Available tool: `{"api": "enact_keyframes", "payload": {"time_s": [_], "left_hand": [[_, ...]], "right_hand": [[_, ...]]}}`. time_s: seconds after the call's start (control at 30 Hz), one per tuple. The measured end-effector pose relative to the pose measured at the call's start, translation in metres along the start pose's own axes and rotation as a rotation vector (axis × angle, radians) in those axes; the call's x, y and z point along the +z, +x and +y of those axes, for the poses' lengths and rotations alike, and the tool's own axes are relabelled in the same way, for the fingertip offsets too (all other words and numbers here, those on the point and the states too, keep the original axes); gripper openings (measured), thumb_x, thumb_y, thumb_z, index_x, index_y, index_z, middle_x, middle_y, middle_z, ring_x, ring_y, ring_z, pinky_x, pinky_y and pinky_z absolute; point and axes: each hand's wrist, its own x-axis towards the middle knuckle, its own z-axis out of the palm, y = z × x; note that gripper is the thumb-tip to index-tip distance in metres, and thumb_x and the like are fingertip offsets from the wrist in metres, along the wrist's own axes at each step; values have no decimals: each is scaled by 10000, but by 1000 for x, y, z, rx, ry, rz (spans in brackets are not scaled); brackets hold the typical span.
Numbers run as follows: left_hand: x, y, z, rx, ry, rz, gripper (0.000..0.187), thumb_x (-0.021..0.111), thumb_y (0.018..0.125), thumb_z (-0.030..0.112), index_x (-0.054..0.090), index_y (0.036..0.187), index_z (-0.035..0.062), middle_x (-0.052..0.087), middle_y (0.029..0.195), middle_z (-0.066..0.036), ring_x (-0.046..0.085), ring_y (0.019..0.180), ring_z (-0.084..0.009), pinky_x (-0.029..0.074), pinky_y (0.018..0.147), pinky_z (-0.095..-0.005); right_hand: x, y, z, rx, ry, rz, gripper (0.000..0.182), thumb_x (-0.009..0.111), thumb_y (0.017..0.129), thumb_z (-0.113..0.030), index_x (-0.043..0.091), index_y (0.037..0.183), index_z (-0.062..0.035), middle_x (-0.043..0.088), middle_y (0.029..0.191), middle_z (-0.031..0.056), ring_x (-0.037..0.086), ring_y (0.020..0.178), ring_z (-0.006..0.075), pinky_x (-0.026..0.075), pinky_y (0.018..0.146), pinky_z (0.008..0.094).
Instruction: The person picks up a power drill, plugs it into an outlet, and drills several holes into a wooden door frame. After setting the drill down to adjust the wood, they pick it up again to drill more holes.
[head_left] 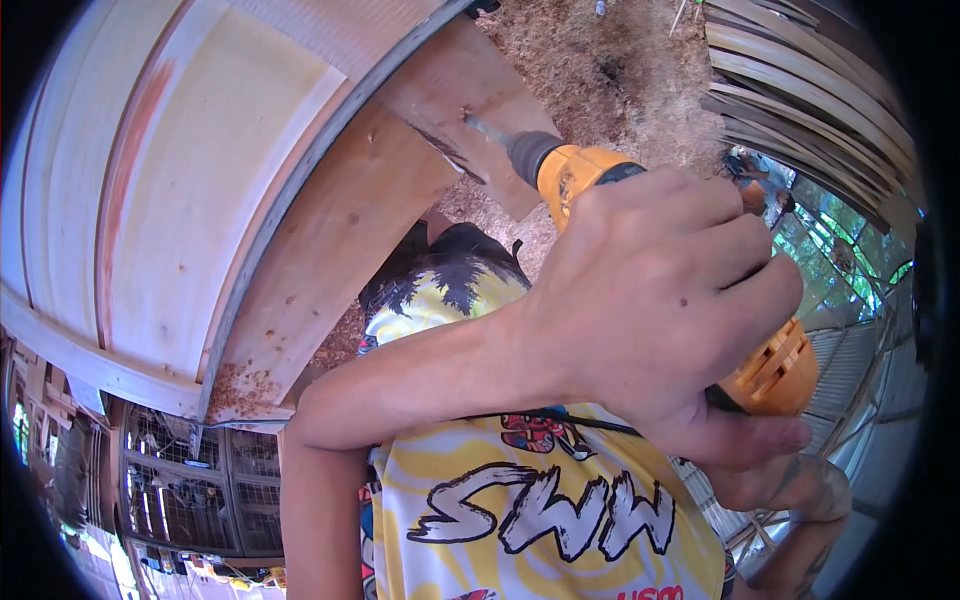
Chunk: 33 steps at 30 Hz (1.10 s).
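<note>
A yellow power drill [590, 170] points to the upper left, its bit meeting the face of a wooden board [455, 80] at a small hole. My left hand [670, 290] reaches across from the left and is closed over the drill's body, hiding much of it. Below it, at the drill's rear, my right hand [740, 485] is closed on the drill from the handle side; most of its fingers are hidden by the left hand. Another wooden board [340, 220], with shavings at its lower end, lies beside the drilled one.
A large curved panelled wooden piece [190, 190] fills the left side. Wood shavings cover the ground [620, 80]. Long thin wooden strips [800, 90] are stacked at the upper right. A wire-mesh frame [190, 490] stands at the lower left.
</note>
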Motion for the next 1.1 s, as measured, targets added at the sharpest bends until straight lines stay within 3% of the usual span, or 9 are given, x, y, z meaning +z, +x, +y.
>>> {"api": "enact_keyframes", "payload": {"time_s": [0.2,0.6,0.8,0.93,1.1], "left_hand": [[-2,1,2,-42,45,-102,576,851,653,579,548,708,93,521,687,-43,582,641,-266,458,565,-401],[7,-8,-10,-37,52,-119,580,831,708,600,586,761,77,519,725,-39,569,680,-246,455,603,-385],[8,-8,-16,-33,16,-35,571,823,708,572,665,852,43,563,768,-45,600,689,-244,473,609,-376],[6,-9,-23,-9,17,-2,597,816,723,573,700,902,16,599,801,-62,616,691,-253,483,604,-371],[-4,-12,-30,7,46,-27,617,802,769,597,706,908,4,610,812,-74,608,681,-260,478,591,-371]], "right_hand": [[0,11,7,-148,34,-38,443,786,956,-293,658,1243,20,730,999,121,720,865,200,558,728,364],[-8,23,22,-283,59,-64,560,820,963,-430,696,1258,30,779,1021,167,768,911,242,592,768,387],[-7,30,20,-331,45,-74,623,837,966,-498,715,1266,34,803,1031,190,792,933,263,609,787,399],[-5,35,17,-371,-12,-22,635,912,920,-451,707,1307,9,811,1034,191,797,951,267,617,825,407],[13,39,45,-361,256,-27,534,822,961,-282,564,1291,49,665,1095,121,693,905,212,548,749,398]]}}
